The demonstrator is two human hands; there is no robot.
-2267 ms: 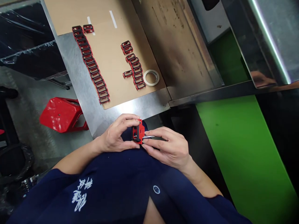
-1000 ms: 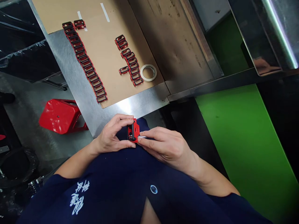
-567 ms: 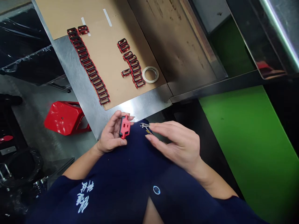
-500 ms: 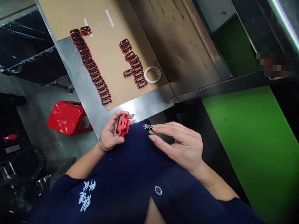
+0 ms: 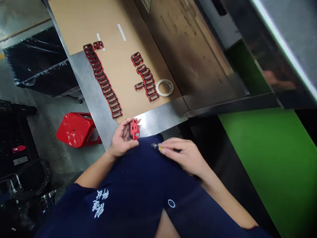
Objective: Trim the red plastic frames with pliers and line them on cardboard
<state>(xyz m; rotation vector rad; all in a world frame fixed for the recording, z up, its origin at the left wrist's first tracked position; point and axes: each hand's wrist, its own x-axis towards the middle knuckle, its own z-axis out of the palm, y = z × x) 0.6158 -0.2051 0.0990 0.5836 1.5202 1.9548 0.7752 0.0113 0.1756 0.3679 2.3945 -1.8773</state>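
Note:
My left hand [image 5: 121, 138] is closed round a small red plastic part [image 5: 134, 128] with a black rim, gripping it by its edges near the table's front edge. A round hole shows near the part's lower end. To the right, my right hand [image 5: 184, 152] pinches small metal nail clippers [image 5: 155, 145] with a bit of yellow on them. Their jaws point left toward the red part, apart from it, and are blurred. On the cardboard lies a long row of similar red-and-black parts [image 5: 106, 86]. A shorter group of them [image 5: 150, 84] lies farther right.
A roll of tape [image 5: 170, 89] rests on the cardboard sheet [image 5: 123, 79] beside the shorter group. The metal table edge [image 5: 158, 119] runs in front. Left of the table stands a red stool [image 5: 74, 130]. A green surface [image 5: 272, 148] is at the right. Part of another person's hand [image 5: 277, 81] shows at upper right.
The view has shifted, so the table sits lower and farther right. My right hand has lowered the clippers toward my body relative to the red part. The red part has turned slightly.

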